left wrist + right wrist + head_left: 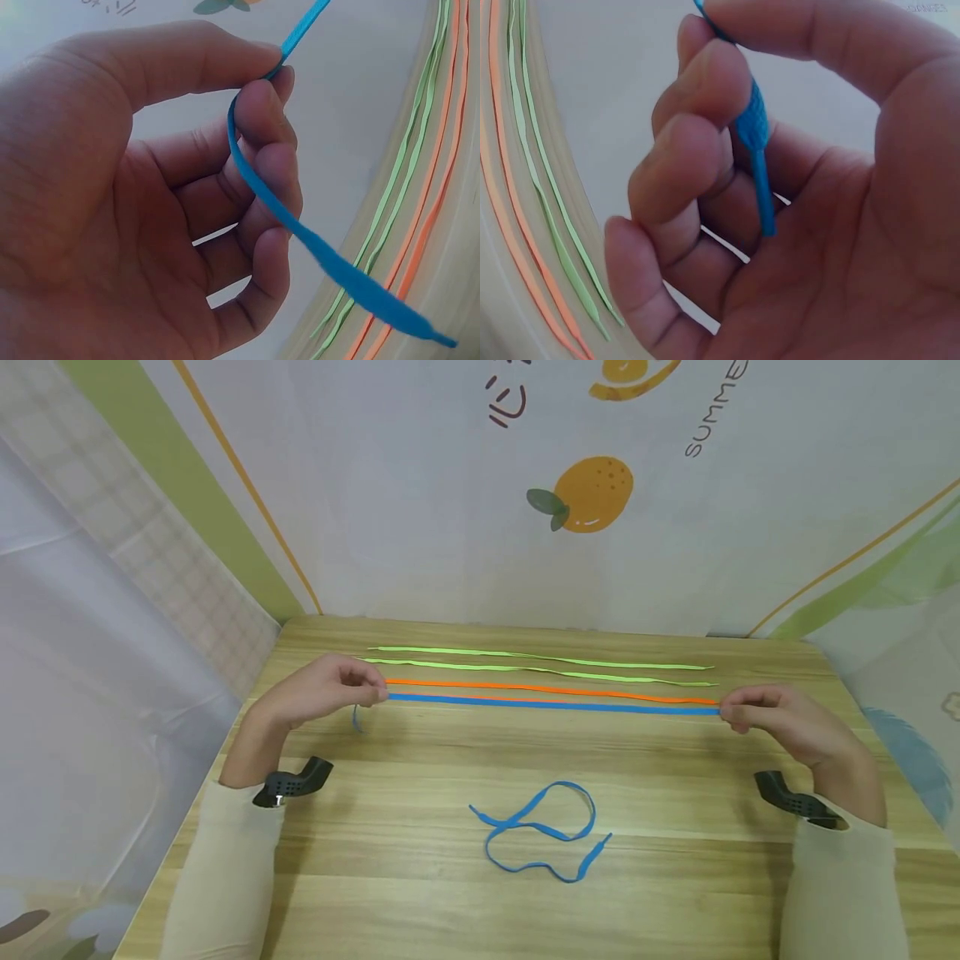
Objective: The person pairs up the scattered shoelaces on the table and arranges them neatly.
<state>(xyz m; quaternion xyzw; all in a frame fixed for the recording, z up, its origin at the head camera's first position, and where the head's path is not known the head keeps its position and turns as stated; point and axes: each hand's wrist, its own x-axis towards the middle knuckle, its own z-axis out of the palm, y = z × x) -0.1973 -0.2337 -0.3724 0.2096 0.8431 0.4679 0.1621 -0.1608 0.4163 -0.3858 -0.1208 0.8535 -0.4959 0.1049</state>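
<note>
A blue shoelace [615, 707] is stretched straight between both hands over the wooden table. At its left end, my left hand [318, 693] pinches it between thumb and index finger. The flat tail [367, 292] of that lace hangs past the fingers in the left wrist view. My right hand [795, 727] pinches the other end, and a short tip [753, 124] dangles into the palm in the right wrist view. Nearer the front, another blue shoelace [591, 860] lies in loose loops. Just behind the taut lace runs an orange shoelace [525, 687]; a second orange one is mostly hidden beneath the blue.
Two light green shoelaces [465, 651] lie straight along the back of the wooden table [420, 893], roughly parallel to the orange ones. A printed white curtain [420, 527] rises behind the table's far edge. Each wrist wears a black camera mount [303, 778].
</note>
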